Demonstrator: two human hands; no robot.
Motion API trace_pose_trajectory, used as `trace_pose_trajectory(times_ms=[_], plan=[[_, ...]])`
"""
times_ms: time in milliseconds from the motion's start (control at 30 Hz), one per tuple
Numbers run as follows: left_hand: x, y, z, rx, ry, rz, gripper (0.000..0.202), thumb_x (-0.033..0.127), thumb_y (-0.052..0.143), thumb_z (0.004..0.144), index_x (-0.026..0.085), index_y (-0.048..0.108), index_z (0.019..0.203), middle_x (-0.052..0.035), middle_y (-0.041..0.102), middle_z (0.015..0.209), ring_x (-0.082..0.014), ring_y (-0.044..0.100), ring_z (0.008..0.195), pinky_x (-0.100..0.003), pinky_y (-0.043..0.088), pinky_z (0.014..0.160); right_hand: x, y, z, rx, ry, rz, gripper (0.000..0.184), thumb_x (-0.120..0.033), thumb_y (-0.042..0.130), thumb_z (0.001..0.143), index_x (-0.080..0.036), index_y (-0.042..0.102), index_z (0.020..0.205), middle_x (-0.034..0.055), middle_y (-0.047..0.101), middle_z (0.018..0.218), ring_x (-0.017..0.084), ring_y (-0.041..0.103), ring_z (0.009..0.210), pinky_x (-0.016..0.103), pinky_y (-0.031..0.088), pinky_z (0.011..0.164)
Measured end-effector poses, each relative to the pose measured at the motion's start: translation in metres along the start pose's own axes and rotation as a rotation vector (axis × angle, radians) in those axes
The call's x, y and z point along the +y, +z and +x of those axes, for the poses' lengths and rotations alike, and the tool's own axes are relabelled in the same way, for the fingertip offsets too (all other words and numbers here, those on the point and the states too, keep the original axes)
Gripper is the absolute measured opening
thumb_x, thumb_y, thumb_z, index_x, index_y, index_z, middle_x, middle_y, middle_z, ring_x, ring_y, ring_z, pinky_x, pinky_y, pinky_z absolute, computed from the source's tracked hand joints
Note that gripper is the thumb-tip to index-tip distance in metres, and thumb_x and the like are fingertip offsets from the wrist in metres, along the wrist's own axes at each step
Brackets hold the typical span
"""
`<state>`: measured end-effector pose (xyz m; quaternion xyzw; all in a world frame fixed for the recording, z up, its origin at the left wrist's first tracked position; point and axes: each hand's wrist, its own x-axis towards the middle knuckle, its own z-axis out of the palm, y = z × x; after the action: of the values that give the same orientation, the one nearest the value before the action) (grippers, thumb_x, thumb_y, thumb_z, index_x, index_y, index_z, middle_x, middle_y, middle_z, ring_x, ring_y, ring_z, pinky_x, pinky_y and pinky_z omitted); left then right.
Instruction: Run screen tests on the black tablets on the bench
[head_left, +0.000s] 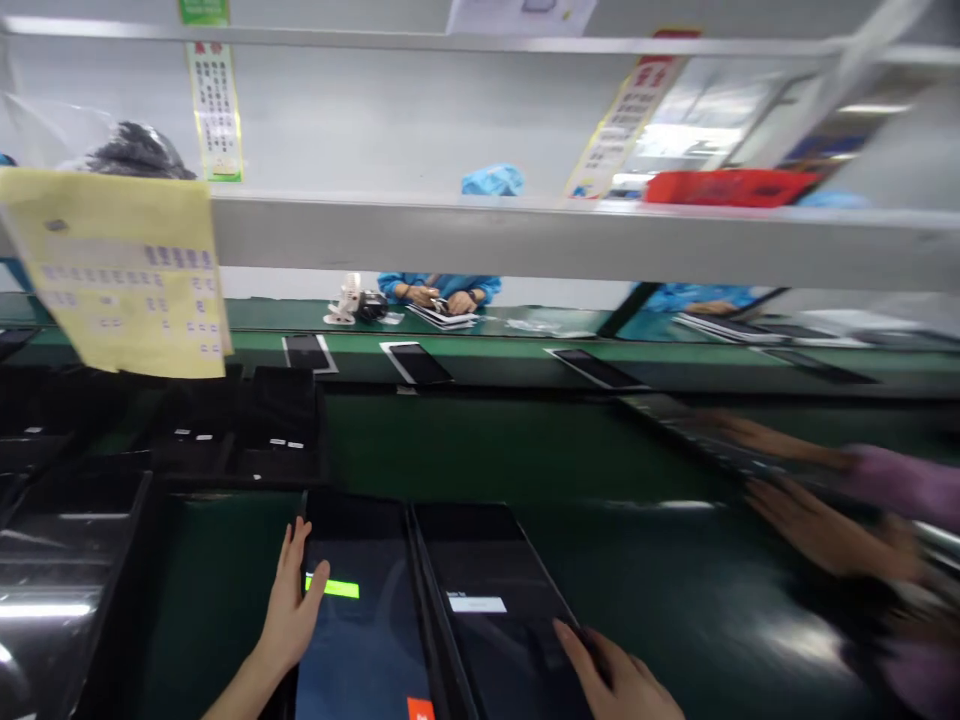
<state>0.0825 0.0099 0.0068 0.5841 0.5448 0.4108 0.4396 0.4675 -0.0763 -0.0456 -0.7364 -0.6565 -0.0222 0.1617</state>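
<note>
Fingers of left hand (291,610) extended, loosely spread, lying flat along the left edge of the left tablet (360,610); thumb rests on the glass beside a green bar on screen. Nothing gripped. The flat contact probably steadies the unit.

Right hand (615,675) fingers extended, fairly close together, tips on the lower right of the right tablet (487,600); also holding nothing.

Right tablet lies touching the left tablet's right side, both flat on the green bench (480,440), screens up. Black trays (187,430) sit left of and beyond the left tablet. A co-worker's blurred hands (817,520) work well to its right.
</note>
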Motion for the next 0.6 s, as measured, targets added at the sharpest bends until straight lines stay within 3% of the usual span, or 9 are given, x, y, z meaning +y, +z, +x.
trace_pose_trajectory(times_ms=[67,100,133,200,300,433,533,600], plan=[[0.007,0.022,0.004,-0.034,0.018,0.024,0.066,0.057,0.039,0.090,0.021,0.028,0.144,-0.0065,0.017,0.156,-0.0221,0.002,0.144,-0.047,0.011,0.117,-0.006,-0.014,0.004,0.009,0.083,-0.122,0.065,-0.044,0.014,0.089,-0.015,0.069,0.107,0.0269,0.063,0.105,0.043,0.063,0.086,0.058,0.048,0.069],[0.011,0.032,0.007,-0.051,0.023,0.033,0.067,0.058,0.038,0.091,0.021,0.026,0.145,-0.0065,0.016,0.156,-0.0222,0.001,0.144,-0.048,0.012,0.117,-0.012,-0.021,0.008,-0.001,0.180,-0.168,0.060,-0.050,0.025,0.090,-0.013,0.066,0.113,0.0277,0.062,0.107,0.043,0.063,0.084,0.057,0.048,0.070],[0.014,0.043,0.010,-0.069,0.023,0.039,0.067,0.059,0.037,0.091,0.022,0.026,0.145,-0.0062,0.015,0.156,-0.0224,0.000,0.144,-0.048,0.012,0.117,-0.017,-0.026,0.014,0.036,0.338,-0.207,0.064,-0.057,0.037,0.087,-0.007,0.061,0.119,0.0289,0.063,0.100,0.043,0.064,0.083,0.055,0.048,0.073],[0.021,0.061,0.014,-0.103,0.013,0.039,0.069,0.061,0.036,0.090,0.022,0.024,0.146,-0.0055,0.010,0.157,-0.0230,-0.002,0.144,-0.049,0.014,0.116,-0.025,-0.031,0.025,0.078,0.492,-0.261,0.087,-0.066,0.051,0.080,0.008,0.048,0.127,0.0310,0.063,0.090,0.043,0.064,0.079,0.054,0.047,0.074],[0.030,0.078,0.013,-0.153,0.001,0.022,0.071,0.063,0.035,0.089,0.022,0.021,0.146,-0.0044,0.005,0.158,-0.0233,-0.007,0.144,-0.051,0.015,0.116,-0.023,-0.034,0.036,0.130,0.598,-0.295,0.104,-0.071,0.055,0.075,0.017,0.038,0.128,0.0336,0.061,0.087,0.047,0.062,0.079,0.059,0.044,0.076],[0.033,0.084,0.018,-0.185,-0.005,0.026,0.073,0.062,0.032,0.091,0.020,0.015,0.148,-0.0061,0.002,0.158,-0.0229,-0.008,0.144,-0.052,0.012,0.116,-0.018,-0.045,0.034,0.204,0.631,-0.230,0.097,-0.071,0.042,0.082,0.014,0.037,0.129,0.0332,0.062,0.087,0.048,0.063,0.079,0.064,0.043,0.075],[0.033,0.085,0.041,-0.122,0.144,0.175,0.070,0.056,0.027,0.094,0.011,0.019,0.146,-0.0141,0.011,0.156,-0.0254,-0.001,0.144,-0.052,0.012,0.116,-0.027,-0.050,0.022,0.267,0.535,-0.053,0.079,-0.065,0.024,0.089,0.001,0.045,0.127,0.0274,0.064,0.101,0.038,0.065,0.091,0.050,0.051,0.076],[0.035,0.085,0.061,-0.100,0.263,0.292,0.066,0.054,0.027,0.094,0.007,0.032,0.140,-0.0187,0.029,0.149,-0.0289,0.015,0.142,-0.051,0.018,0.115,-0.038,-0.043,0.009,0.222,0.429,0.220,0.066,-0.063,0.026,0.089,-0.010,0.055,0.117,0.0186,0.067,0.103,0.030,0.067,0.091,0.036,0.055,0.072]])
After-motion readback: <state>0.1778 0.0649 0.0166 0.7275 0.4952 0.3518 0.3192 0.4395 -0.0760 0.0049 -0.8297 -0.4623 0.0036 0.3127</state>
